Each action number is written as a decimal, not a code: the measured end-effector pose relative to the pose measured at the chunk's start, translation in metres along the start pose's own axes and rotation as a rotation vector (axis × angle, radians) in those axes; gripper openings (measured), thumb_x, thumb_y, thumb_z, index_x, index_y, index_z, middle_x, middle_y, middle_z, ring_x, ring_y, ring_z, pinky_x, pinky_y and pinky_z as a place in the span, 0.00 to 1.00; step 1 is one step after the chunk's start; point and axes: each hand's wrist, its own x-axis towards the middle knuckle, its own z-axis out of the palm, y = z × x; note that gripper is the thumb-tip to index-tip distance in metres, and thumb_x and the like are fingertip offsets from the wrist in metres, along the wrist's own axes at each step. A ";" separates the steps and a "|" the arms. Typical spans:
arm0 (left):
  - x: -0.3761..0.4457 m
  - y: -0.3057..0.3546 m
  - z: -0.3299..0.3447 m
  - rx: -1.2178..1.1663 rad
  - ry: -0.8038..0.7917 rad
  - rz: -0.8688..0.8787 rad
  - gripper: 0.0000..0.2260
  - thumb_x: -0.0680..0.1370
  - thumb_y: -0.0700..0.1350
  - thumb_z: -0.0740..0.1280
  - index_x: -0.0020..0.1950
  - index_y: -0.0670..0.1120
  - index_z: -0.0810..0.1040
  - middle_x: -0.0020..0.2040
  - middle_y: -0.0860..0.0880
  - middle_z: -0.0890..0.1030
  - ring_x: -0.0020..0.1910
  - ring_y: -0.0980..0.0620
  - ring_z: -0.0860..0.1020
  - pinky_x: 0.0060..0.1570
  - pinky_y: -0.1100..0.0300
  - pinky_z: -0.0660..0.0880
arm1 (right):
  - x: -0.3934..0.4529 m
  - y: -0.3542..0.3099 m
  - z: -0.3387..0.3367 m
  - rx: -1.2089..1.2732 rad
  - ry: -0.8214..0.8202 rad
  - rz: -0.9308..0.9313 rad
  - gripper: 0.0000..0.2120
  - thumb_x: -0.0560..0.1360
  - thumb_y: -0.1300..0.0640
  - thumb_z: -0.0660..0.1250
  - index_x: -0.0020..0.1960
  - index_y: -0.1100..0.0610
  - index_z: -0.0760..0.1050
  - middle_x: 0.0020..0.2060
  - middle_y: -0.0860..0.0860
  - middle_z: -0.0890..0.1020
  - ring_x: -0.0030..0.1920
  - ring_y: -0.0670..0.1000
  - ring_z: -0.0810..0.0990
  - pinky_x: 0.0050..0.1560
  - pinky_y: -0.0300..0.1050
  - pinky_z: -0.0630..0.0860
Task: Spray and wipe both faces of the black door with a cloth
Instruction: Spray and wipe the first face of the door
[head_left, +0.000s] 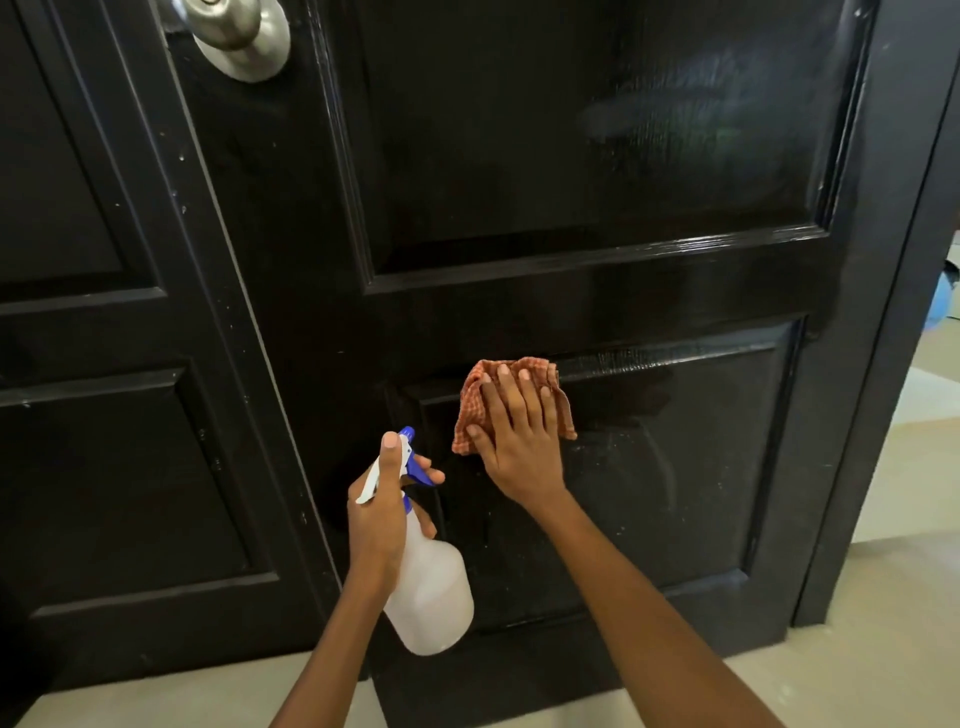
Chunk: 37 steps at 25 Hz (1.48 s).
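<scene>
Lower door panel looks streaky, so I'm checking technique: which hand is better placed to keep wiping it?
Right hand: it presses the orange checked cloth flat on the panel; the left hand holds the white spray bottle.

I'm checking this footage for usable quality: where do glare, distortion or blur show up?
Head view: glossy streaks of glare run along the black door mouldings, with a hazy smeared sheen on the upper panel; wide-angle distortion makes the door edges lean and splay; the right hand on the cloth, the left hand and its spray bottle look reasonably sharp.
</scene>
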 end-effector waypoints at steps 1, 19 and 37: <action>0.000 -0.001 0.005 0.001 -0.010 -0.007 0.28 0.78 0.65 0.55 0.49 0.41 0.80 0.42 0.45 0.85 0.27 0.47 0.77 0.26 0.57 0.75 | 0.000 0.017 -0.005 -0.034 -0.012 -0.054 0.33 0.84 0.40 0.56 0.83 0.52 0.51 0.83 0.52 0.51 0.83 0.55 0.47 0.81 0.55 0.42; 0.038 0.022 0.009 -0.064 -0.116 -0.147 0.31 0.76 0.69 0.56 0.43 0.40 0.78 0.38 0.40 0.83 0.26 0.47 0.75 0.27 0.58 0.73 | -0.032 0.036 0.005 0.062 -0.067 0.325 0.35 0.84 0.37 0.40 0.82 0.57 0.35 0.82 0.58 0.39 0.82 0.62 0.39 0.79 0.64 0.38; 0.010 0.000 -0.023 -0.115 0.117 0.073 0.34 0.77 0.71 0.54 0.50 0.41 0.80 0.39 0.41 0.84 0.27 0.42 0.77 0.29 0.54 0.76 | 0.019 -0.056 0.005 -0.034 0.013 -0.303 0.29 0.85 0.44 0.56 0.83 0.52 0.55 0.82 0.54 0.57 0.82 0.56 0.52 0.81 0.57 0.50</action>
